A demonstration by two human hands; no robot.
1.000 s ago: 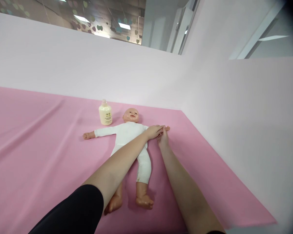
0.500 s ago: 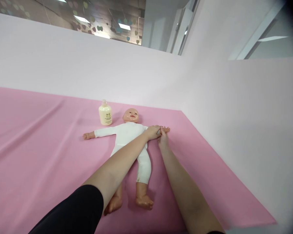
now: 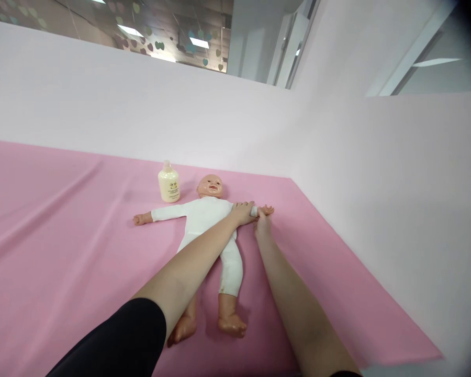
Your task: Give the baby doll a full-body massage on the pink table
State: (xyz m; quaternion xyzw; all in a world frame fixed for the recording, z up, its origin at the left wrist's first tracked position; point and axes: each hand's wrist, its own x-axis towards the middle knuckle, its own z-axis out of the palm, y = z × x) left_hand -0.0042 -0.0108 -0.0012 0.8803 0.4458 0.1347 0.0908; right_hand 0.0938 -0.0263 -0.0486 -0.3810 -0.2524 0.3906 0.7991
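Note:
A baby doll (image 3: 206, 214) in a white cloth suit lies on its back, arms spread, on a pink mat (image 3: 82, 251). My left hand (image 3: 243, 213) is wrapped round the doll's sleeved arm on the right side, and my left forearm crosses over its torso and one leg. Farther out on that same arm, my right hand (image 3: 262, 222) grips at the doll's wrist, thumb on top. The doll's small hand (image 3: 267, 209) sticks out beyond my right thumb. A bit of white sleeve shows between my two hands.
A bottle of pale yellow lotion (image 3: 169, 183) stands upright left of the doll's head. White walls (image 3: 141, 110) border the mat at the back and right. Above the back wall is a window (image 3: 172, 31) with heart decorations.
My left hand has slid slightly left along the doll's arm, toward its shoulder, exposing more sleeve. My right hand stays at the wrist.

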